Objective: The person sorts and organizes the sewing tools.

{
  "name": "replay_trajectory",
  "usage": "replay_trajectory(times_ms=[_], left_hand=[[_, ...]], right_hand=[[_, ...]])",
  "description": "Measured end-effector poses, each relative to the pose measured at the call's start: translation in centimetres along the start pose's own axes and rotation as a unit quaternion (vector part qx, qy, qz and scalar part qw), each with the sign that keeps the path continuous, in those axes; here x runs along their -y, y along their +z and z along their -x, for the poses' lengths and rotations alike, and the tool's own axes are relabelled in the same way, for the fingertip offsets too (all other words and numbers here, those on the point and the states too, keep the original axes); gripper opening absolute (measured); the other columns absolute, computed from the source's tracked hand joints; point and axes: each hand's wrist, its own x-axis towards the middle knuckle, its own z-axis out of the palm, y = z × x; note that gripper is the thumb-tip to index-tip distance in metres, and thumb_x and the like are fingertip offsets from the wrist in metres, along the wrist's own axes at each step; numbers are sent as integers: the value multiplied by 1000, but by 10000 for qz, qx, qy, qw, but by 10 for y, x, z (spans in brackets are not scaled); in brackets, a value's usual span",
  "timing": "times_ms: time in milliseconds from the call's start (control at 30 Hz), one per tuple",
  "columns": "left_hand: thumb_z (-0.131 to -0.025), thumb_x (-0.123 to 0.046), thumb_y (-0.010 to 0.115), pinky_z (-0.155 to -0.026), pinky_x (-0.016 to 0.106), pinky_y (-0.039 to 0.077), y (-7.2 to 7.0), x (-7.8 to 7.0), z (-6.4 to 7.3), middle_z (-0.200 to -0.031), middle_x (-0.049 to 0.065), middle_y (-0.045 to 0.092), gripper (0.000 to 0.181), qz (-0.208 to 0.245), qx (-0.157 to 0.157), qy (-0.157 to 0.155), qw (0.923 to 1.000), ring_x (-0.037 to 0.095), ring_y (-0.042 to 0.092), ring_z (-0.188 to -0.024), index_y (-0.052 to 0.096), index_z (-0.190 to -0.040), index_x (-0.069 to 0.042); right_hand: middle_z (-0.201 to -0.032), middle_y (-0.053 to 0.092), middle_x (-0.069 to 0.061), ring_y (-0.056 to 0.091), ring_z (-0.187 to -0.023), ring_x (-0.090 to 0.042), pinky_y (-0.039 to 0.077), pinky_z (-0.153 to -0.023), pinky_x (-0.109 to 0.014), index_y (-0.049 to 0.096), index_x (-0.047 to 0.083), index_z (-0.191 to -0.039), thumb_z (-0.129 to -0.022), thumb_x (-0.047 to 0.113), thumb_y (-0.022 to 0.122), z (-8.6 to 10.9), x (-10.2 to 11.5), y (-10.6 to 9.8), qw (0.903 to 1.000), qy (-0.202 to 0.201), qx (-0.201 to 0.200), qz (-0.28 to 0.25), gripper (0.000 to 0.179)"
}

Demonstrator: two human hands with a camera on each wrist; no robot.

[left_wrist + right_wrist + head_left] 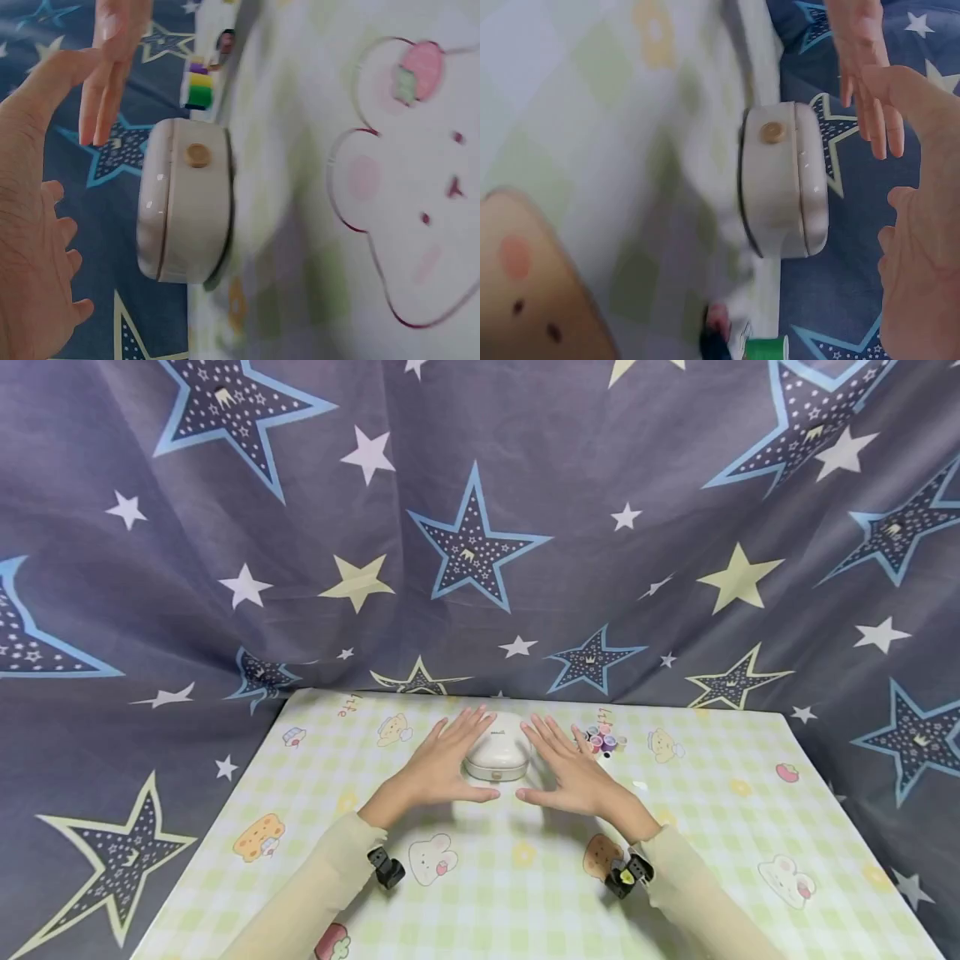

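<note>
A small white rounded box point(498, 756) with a lid and a gold button clasp point(197, 155) stands closed on the table. My left hand point(444, 766) hovers at its left side, fingers spread and straight. Opposite it, my right hand point(572, 774) is held the same way at the right side. Both hands appear raised above the tabletop, thumbs pointing toward each other in front of the box. Neither hand holds anything. In the right wrist view the box's front point(769, 187) shows, apart from the fingers.
Several small spools of coloured thread point(606, 741) stand in a cluster right of the box, behind my right hand. A checked cloth with cartoon prints point(525, 893) covers the table. A star-patterned dark curtain point(570, 577) hangs behind the far edge.
</note>
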Motion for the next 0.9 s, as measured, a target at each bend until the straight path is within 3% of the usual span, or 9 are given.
replay_trajectory(times_ms=[167,333,500,600,733,800,900], left_hand=[[-73,-66,79,-126,61,9,-6,3,-3,-172,-3,3,125,875,-290,-108,9957,25,4,-160,3,-165,-30],[-70,-49,89,-122,67,14,-9,10,-14,-173,-1,7,129,1996,-527,-105,9784,29,5,-160,1,-164,-38],[-71,-29,93,-123,64,13,0,22,-24,-173,1,7,132,3243,-635,30,9438,28,7,-160,-1,-165,-33],[-76,-17,90,-123,67,9,8,29,-29,-173,4,7,129,4045,-644,60,9122,29,5,-160,-3,-165,-30],[-81,-6,84,-122,69,4,19,40,-33,-171,10,12,124,4733,-682,-84,8782,35,3,-159,-5,-164,-29],[-82,-4,82,-123,67,2,24,45,-34,-169,16,14,123,4905,-673,-180,8686,39,4,-158,-6,-164,-27],[-81,-2,82,-123,67,2,32,52,-34,-168,22,14,124,5045,-602,-325,8607,42,4,-157,-7,-164,-26]], right_hand=[[-173,0,-3,2,-160,-28,-1,-124,-65,6,23,-166,-89,63,65,-8,3,-3,9983,-27,-8,-581,104],[-173,-1,-6,1,-160,-30,-3,-123,-66,4,27,-166,-86,50,75,-21,0,-12,9911,-107,-90,-1325,109],[-173,0,-8,1,-160,-34,6,-122,-69,7,27,-166,-85,37,80,-34,-8,-13,9740,-252,-146,-2246,109],[-173,3,-5,4,-159,-33,11,-122,-68,8,32,-165,-86,33,81,-41,-13,-8,9591,-203,-84,-2822,108],[-173,5,1,4,-160,-30,11,-122,-68,8,39,-163,-87,31,79,-48,-23,4,9452,52,62,-3264,104],[-173,7,3,4,-160,-30,11,-122,-68,9,40,-163,-88,29,78,-50,-28,10,9375,200,125,-3472,102],[-173,9,0,6,-159,-33,9,-121,-69,11,37,-164,-89,23,77,-54,-36,18,9233,337,174,-3823,101]])
